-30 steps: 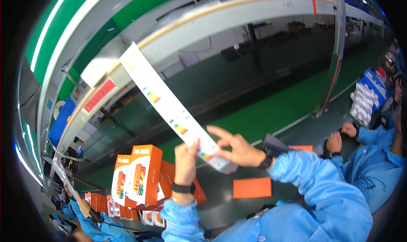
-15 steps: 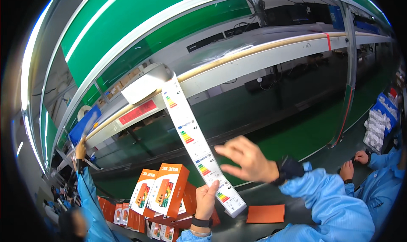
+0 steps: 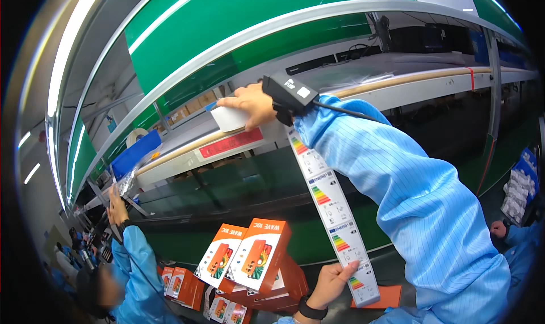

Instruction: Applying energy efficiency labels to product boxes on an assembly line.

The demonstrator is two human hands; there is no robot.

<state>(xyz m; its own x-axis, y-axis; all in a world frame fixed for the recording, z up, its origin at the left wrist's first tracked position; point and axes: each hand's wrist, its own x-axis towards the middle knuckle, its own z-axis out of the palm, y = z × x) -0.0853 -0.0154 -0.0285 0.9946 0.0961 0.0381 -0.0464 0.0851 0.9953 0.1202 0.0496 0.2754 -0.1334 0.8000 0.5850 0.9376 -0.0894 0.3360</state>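
Note:
My left hand (image 3: 330,285) pinches the lower end of a long strip of printed labels (image 3: 331,198), each with coloured bars, thumb on top. The strip slants up and away, its upper part passing behind my right sleeve. My right arm stretches across to the shelf edge, a black device strapped to its wrist. There my right hand (image 3: 254,105) grips a white label roll (image 3: 228,120), fingers over its top and thumb down its near side; the hand covers much of it. Below the strip's end lies a flat orange piece (image 3: 387,297).
Orange-and-white phone boxes (image 3: 258,256) stand stacked left of my left hand. A raised shelf (image 3: 397,100) with a wooden edge and red label (image 3: 231,143) runs across. A blue bin (image 3: 136,154) sits at its left. Co-workers' hands (image 3: 117,206) show at left and far right (image 3: 498,229).
My right hand has gone from beside the strip up and left to the roll on the shelf. My left hand still pinches the strip's lower end. The whole view has shifted.

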